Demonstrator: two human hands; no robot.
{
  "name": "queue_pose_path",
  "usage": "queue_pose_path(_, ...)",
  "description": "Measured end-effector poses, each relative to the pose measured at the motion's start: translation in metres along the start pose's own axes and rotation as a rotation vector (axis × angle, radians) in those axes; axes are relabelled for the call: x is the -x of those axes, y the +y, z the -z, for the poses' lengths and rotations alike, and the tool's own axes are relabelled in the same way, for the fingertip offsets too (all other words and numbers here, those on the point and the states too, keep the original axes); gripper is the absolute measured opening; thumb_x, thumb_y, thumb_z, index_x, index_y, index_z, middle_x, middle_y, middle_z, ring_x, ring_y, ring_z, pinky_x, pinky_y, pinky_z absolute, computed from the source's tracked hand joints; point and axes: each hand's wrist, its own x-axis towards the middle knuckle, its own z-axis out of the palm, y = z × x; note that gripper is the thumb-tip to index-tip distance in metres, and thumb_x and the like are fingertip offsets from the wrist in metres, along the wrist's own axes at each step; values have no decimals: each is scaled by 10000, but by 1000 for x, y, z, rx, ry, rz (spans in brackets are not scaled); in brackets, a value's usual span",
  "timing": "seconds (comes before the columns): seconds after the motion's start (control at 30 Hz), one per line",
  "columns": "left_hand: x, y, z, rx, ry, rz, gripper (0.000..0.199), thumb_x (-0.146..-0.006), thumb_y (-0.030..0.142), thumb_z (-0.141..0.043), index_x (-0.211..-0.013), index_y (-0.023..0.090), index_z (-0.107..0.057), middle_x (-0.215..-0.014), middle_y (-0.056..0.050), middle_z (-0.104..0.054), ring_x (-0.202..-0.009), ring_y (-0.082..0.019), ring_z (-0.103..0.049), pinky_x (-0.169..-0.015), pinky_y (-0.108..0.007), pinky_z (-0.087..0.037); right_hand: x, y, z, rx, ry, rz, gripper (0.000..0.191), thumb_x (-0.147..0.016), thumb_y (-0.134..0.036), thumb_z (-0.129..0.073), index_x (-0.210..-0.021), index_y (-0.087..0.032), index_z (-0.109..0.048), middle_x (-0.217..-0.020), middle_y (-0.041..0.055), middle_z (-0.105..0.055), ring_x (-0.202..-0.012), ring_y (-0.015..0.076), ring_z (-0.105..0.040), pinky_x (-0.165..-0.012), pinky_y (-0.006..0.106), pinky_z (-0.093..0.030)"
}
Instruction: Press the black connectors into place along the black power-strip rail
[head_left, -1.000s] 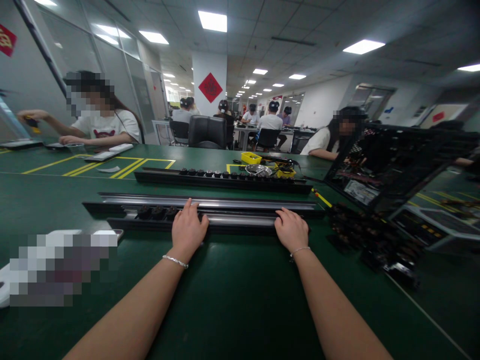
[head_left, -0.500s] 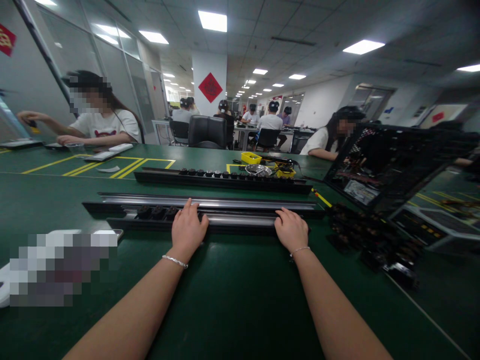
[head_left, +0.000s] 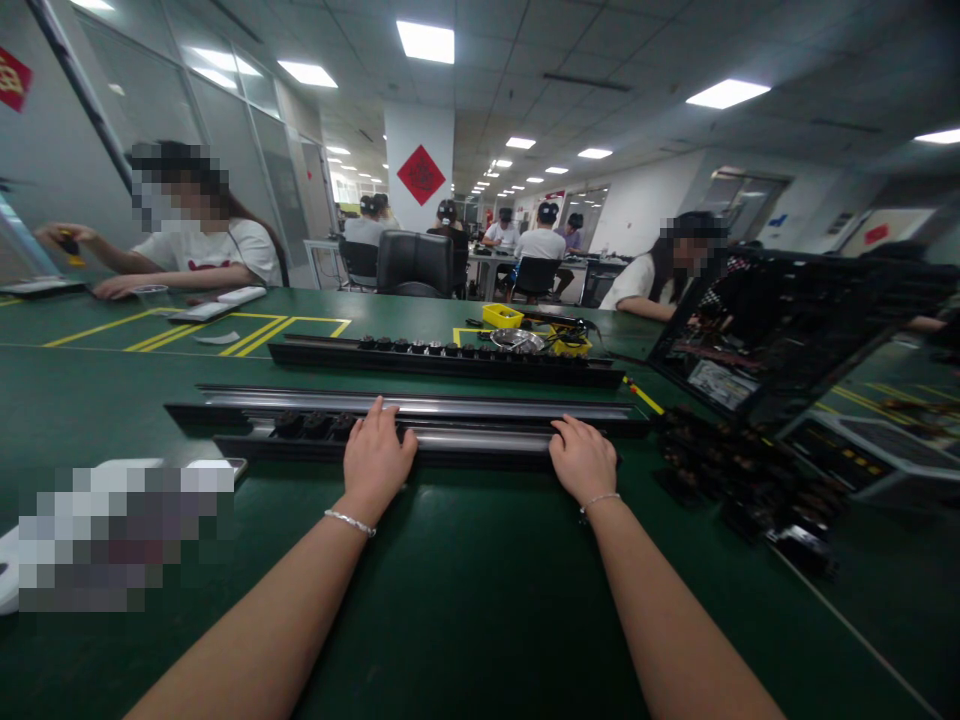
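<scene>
A long black rail (head_left: 480, 440) with a shiny metal inner strip lies crosswise on the green table in front of me. My left hand (head_left: 375, 455) is closed over its middle, fingers reaching across to the far side and thumb apart on the strip. Over the right end, my right hand (head_left: 583, 458) is closed with bent fingers; its thumb is hidden. Several small black parts (head_left: 315, 425) sit in the rail left of my left hand. Just behind, a second black rail (head_left: 487, 407) lies parallel, and my left fingertips reach its near edge.
A third black rail (head_left: 450, 362) holding a row of small parts lies farther back. Yellow trays (head_left: 502, 316) stand beyond it. To the right are a pile of black parts (head_left: 742, 480) and an open black case (head_left: 780, 330). Co-workers sit across the table (head_left: 465, 590).
My hands and the rails have stayed in place. At the far left, a co-worker's hands have shifted slightly.
</scene>
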Motion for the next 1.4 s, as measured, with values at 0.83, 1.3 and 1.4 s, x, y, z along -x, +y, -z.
queue_pose_path(0.83, 1, 1, -3, -12, 12, -77, 393, -845, 258, -415, -1182, 93, -531, -1329, -197, -506, -1235, -265, -484, -1031, -417, -372, 0, 1, -1, -18, 18, 4, 430, -871, -300, -327, -1197, -236, -600, -1349, 23, -511, -1239, 215, -417, -1020, 417, -291)
queue_pose_path(1.3, 0, 1, -3, 14, 1, -67, 383, -843, 254, -423, -1179, 101, -526, -1350, -182, -491, -1204, -265, -514, -1031, -416, -384, 0, 1, -2, -17, 29, 3, 429, -874, -304, -323, -1192, -241, -603, -1341, 22, -519, -1235, 215, -423, -1016, 423, -300)
queue_pose_path(1.4, 0, 1, -4, 9, 1, -87, 377, -848, 240, -408, -1175, 99, -531, -1344, -183, -497, -1216, -260, -504, -1030, -407, -384, 0, 2, -3, -12, 39, 10, 420, -868, -296, -338, -1184, -241, -608, -1340, 21, -521, -1228, 214, -429, -1016, 413, -300)
